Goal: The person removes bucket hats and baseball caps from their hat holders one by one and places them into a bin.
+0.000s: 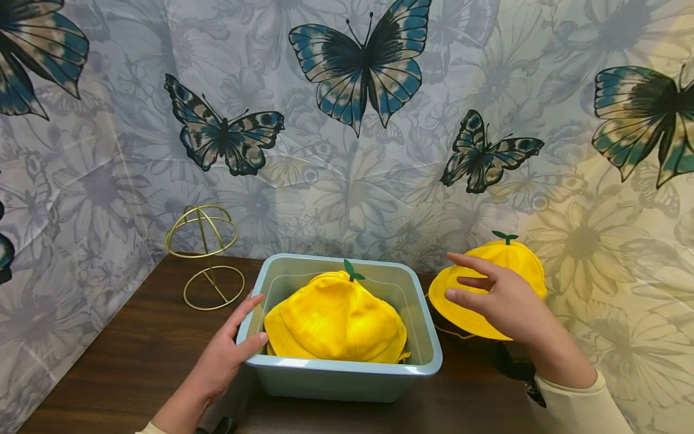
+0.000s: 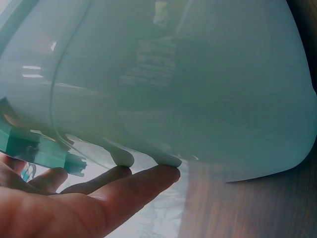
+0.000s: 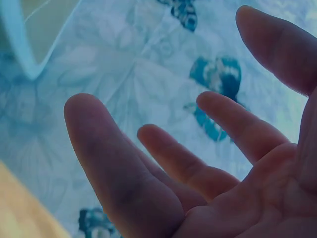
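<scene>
A pale blue-green plastic basin stands on the table with a yellow bucket hat inside, a green sprout on its crown. My left hand holds the basin's left rim near the front corner, thumb over the edge. In the left wrist view, the fingers lie along the basin's outer wall. My right hand, fingers spread and holding nothing, is in front of a second yellow hat at the right, partly covering it. The right wrist view shows its fingers apart.
A gold wire stand stands behind and left of the basin on the dark wooden table. A butterfly-patterned cloth hangs close behind. Something dark shows beneath the right-hand hat.
</scene>
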The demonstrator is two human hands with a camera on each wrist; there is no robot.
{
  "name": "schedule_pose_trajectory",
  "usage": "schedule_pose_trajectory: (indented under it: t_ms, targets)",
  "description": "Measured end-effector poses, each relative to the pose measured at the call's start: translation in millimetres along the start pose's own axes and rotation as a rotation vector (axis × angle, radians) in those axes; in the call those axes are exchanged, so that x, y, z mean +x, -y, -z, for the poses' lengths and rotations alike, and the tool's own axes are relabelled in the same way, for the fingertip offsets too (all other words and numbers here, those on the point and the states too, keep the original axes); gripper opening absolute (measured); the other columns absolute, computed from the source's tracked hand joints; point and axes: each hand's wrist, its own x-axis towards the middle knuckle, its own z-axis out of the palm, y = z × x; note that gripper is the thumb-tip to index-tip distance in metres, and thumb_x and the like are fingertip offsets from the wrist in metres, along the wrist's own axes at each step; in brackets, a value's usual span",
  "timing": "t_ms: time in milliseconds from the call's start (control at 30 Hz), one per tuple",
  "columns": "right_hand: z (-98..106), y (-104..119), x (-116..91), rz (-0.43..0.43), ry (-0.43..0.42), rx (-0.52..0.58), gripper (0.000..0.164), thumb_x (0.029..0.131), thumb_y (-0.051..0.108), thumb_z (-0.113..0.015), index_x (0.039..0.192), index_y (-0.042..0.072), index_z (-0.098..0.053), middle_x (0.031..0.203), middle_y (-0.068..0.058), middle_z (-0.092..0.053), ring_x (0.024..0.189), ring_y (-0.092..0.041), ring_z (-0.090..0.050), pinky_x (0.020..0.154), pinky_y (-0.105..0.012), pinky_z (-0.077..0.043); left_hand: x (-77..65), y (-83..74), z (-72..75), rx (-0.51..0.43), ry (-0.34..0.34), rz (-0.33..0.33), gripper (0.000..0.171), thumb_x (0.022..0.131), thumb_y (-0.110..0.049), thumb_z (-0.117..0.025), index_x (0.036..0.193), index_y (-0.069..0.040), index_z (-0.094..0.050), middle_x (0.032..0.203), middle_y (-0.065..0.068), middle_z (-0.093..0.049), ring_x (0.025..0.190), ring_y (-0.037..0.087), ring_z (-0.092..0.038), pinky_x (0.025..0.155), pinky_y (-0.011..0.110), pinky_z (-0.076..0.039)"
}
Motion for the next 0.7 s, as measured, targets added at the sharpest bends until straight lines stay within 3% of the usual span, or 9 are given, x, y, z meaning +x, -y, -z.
schedule_pose_trajectory:
  t_ms: [133, 267, 400, 500, 700]
  targets:
    - [13, -18, -6, -0.055, -0.022, -0.015, 0.074, 0.093, 0.042, -0.070, 0.155, 0.017, -0.038, 0.154, -0.024, -0.034, 0.127, -0.045, -0.049, 0.085, -0.049, -0.052, -0.2, -0.7, -0.2, 0.001, -0.002, -0.005, 0.065, 0.096, -0.011, -0.062, 0.154, -0.010, -0.032, 0.165, 0.015, 0.001, 0.143, 0.042, -0.013, 0.088, 0.023, -0.043]
    - [28, -40, -9, -0.079, -0.059, 0.009, 0.081, 0.094, 0.037, -0.069, 0.160, 0.018, -0.025, 0.162, -0.024, -0.009, 0.132, -0.055, -0.035, 0.085, -0.041, -0.053, -0.2, -1.3, -0.6, 0.011, -0.008, -0.012, 0.065, 0.096, -0.012, -0.062, 0.154, -0.011, -0.033, 0.165, 0.016, 0.001, 0.144, 0.042, -0.012, 0.090, 0.023, -0.042]
    - [45, -60, -10, -0.092, -0.099, 0.044, 0.088, 0.097, 0.034, -0.067, 0.161, 0.016, -0.010, 0.162, -0.022, 0.014, 0.133, -0.064, -0.022, 0.090, -0.056, -0.046, -0.1, -1.3, -0.9, 0.017, -0.010, -0.014, 0.064, 0.096, -0.012, -0.062, 0.154, -0.011, -0.033, 0.165, 0.017, 0.000, 0.143, 0.043, -0.014, 0.092, 0.027, -0.041]
    - [58, -71, -7, -0.116, -0.108, 0.032, 0.092, 0.096, 0.035, -0.068, 0.161, 0.015, -0.006, 0.160, -0.023, 0.018, 0.132, -0.066, -0.017, 0.088, -0.066, -0.039, -0.8, -0.9, -0.9, 0.017, -0.013, -0.008, 0.064, 0.096, -0.012, -0.062, 0.154, -0.011, -0.034, 0.165, 0.017, 0.000, 0.143, 0.042, -0.014, 0.091, 0.027, -0.041]
    - [82, -89, 1, -0.132, -0.074, 0.065, 0.098, 0.095, 0.032, -0.070, 0.161, 0.016, 0.000, 0.160, -0.023, 0.018, 0.134, -0.066, -0.010, 0.080, -0.054, -0.052, -1.2, -0.3, -0.6, 0.017, -0.010, -0.010, 0.064, 0.096, -0.012, -0.062, 0.154, -0.012, -0.034, 0.165, 0.017, 0.001, 0.144, 0.043, -0.012, 0.091, 0.022, -0.040]
